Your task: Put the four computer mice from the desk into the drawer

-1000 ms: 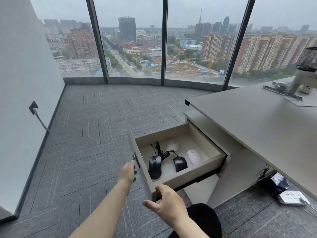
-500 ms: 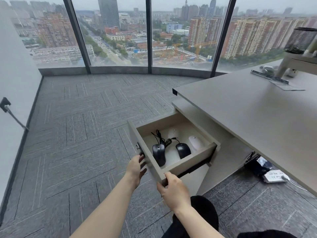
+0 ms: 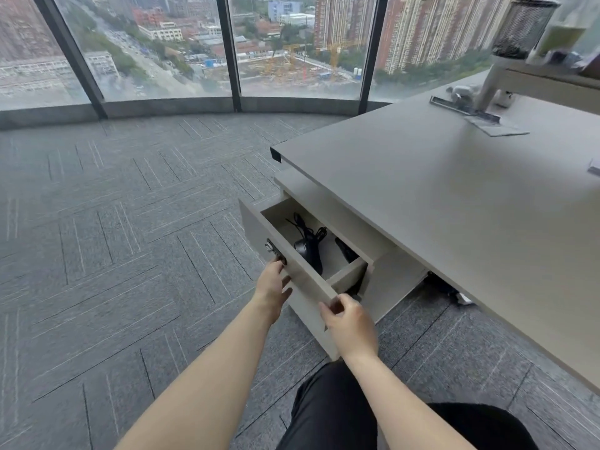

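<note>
The beige drawer (image 3: 259, 228) under the desk (image 3: 438, 203) stands only partly out. Inside it I see a black wired mouse (image 3: 306, 251) with its coiled cable and the edge of a second black mouse (image 3: 345, 251); the cabinet top hides the rest of the drawer. My left hand (image 3: 271, 284) lies flat against the drawer front just below the lock, fingers spread. My right hand (image 3: 349, 319) curls over the drawer front's near corner.
The grey desk top runs along the right, with a monitor stand (image 3: 490, 82), a mesh pen cup (image 3: 522, 27) and a cable slot (image 3: 464, 110) at its far end. Grey carpet (image 3: 130, 254) stretches to floor-to-ceiling windows. My dark-trousered legs (image 3: 357, 414) are at the bottom.
The drawer has slid well into the cabinet with both hands on its front. The two white mice are now out of sight. The camera has come closer and tilted down.
</note>
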Available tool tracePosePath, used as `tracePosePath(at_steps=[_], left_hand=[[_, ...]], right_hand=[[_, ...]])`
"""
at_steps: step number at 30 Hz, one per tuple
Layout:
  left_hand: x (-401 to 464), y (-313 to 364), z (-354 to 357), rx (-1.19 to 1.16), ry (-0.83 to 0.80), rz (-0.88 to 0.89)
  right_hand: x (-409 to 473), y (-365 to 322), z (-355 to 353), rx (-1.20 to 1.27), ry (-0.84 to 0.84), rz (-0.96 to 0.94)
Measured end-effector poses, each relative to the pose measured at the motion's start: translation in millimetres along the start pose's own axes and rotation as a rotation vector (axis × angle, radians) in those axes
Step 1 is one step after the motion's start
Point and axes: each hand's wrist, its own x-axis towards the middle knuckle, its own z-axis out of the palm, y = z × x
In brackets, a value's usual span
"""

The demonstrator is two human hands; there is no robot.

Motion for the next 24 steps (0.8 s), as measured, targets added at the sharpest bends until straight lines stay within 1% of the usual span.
tracePosePath(at_steps=[6, 10, 14, 19, 22, 24], left_hand=[[21, 6, 40, -0.03, -0.037, -0.04], [36, 6, 60, -0.011, -0.069, -0.053], [47, 6, 78, -0.027, -0.078, -0.059], [55, 4, 88, -0.067, -0.08, -0.071], [57, 1, 86, -0.049, -0.11, -0.058], [56, 5, 86, -0.032, -0.11, -0.057]], right_hand=[[23, 15, -10, 0.144, 0.178, 0.223], [43, 25, -14, 0.214, 0.265, 0.261], [60, 35, -19, 0.236, 0.266, 0.281], [72, 44, -22, 0.257, 0.269, 0.257], [72, 45, -23, 0.244, 0.242, 0.24], [76, 46, -29, 0.214, 0.191, 0.252]])
